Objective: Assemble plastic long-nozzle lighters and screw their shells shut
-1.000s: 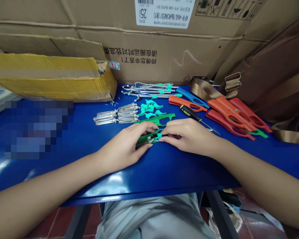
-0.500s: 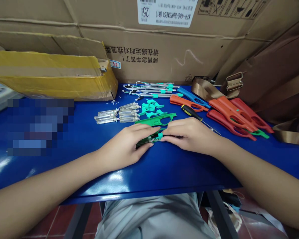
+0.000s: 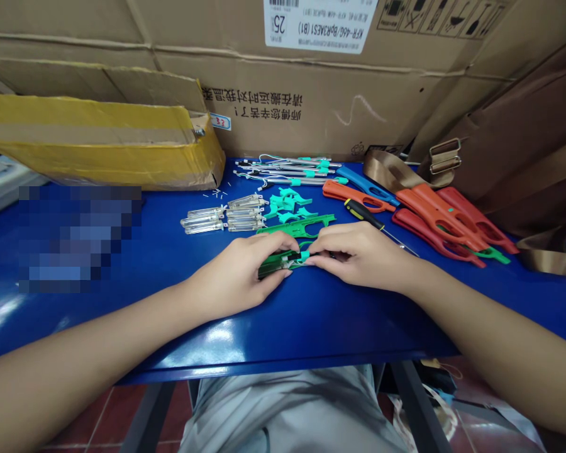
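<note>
My left hand [image 3: 240, 270] is closed around one end of a green lighter shell half [image 3: 268, 269], gripping it between thumb and fingers just above the table. A black part [image 3: 292, 256] and a small teal plastic piece [image 3: 304, 255] sit inside that shell. From the right, my right hand [image 3: 358, 251] pinches at the teal piece, its fingertips hiding part of it. Right behind my hands lies another green shell half [image 3: 302, 225]. Beyond it are loose teal triggers [image 3: 287, 202] and, to their left, clear fuel tanks [image 3: 245, 214] in rows.
Metal lighter tubes [image 3: 292, 171] with wires lie at the back. To the right are a screwdriver [image 3: 363, 214], a blue shell [image 3: 368, 184], orange shells [image 3: 434, 207] and a brown strap [image 3: 387, 168]. A yellow-taped carton [image 3: 146, 163] stands back left, before a large cardboard box [image 3: 311, 75].
My left index finger has lifted and bent back, showing more of the shell's inside. My right hand stays almost in place at the teal piece. The view has shifted slightly.
</note>
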A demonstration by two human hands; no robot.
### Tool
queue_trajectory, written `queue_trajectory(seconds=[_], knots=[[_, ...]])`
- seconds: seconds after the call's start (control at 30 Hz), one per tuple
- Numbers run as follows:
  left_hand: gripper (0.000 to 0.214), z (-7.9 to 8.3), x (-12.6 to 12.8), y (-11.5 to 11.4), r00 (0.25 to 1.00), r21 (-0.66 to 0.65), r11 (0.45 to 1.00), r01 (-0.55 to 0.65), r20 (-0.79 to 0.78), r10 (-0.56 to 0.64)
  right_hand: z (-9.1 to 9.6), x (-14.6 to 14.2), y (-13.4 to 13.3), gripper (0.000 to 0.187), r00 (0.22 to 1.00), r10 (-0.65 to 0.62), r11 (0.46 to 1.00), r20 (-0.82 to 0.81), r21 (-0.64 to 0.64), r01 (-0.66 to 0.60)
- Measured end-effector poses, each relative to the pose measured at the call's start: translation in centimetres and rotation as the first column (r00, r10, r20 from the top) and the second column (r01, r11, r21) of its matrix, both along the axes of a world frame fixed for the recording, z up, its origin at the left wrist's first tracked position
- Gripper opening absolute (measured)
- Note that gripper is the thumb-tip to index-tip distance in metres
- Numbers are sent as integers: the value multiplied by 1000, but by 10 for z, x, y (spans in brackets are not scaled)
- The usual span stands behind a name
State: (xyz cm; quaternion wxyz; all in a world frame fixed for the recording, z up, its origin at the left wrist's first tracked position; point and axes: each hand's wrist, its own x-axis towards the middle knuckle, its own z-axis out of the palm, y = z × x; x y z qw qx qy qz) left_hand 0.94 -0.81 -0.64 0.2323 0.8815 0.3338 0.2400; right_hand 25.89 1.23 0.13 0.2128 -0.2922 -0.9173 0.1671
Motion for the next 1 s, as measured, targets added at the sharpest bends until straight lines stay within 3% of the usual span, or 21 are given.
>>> queue_trajectory(seconds=[0.37, 0.67, 1.0], knots=[[24, -2, -1, -1, 1000, 48, 999, -25, 3, 25, 0, 2, 1, 15, 999, 33, 997, -5, 64, -32], [25, -4, -1, -1, 1000, 79, 997, -9, 10, 9, 1, 1, -1, 20, 997, 3, 999, 75, 42, -6], [25, -7, -1, 0, 999, 65, 998, -24, 24, 23, 1, -3, -2, 16, 999, -46, 999, 28, -11, 46]])
